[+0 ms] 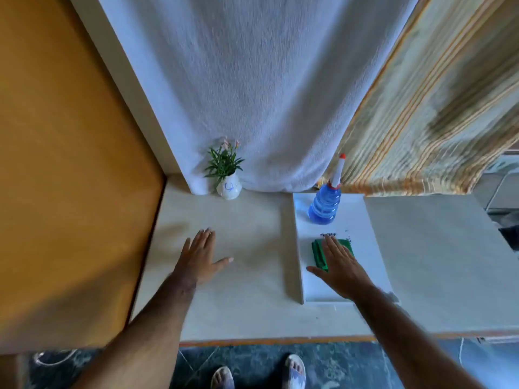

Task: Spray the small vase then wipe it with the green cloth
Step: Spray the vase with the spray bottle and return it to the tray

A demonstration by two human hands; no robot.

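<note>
A small white vase (pixel 229 188) with a blue mark and a green plant stands at the back of the pale table (pixel 247 290), against the white curtain. A blue spray bottle (pixel 325 204) with a white and red nozzle stands on a white board (pixel 362 226) at the right. In front of it lies a folded green cloth (pixel 318 255). My right hand (pixel 341 269) is spread flat over the cloth and hides most of it. My left hand (pixel 200 258) rests flat and open on the bare table, well in front of the vase.
An orange panel (pixel 70 164) walls off the left side. A white curtain (pixel 252 94) and a striped curtain (pixel 435 113) hang behind the table. Small dark specks (pixel 328 235) lie on the board beyond the cloth. The table's front edge is near my feet.
</note>
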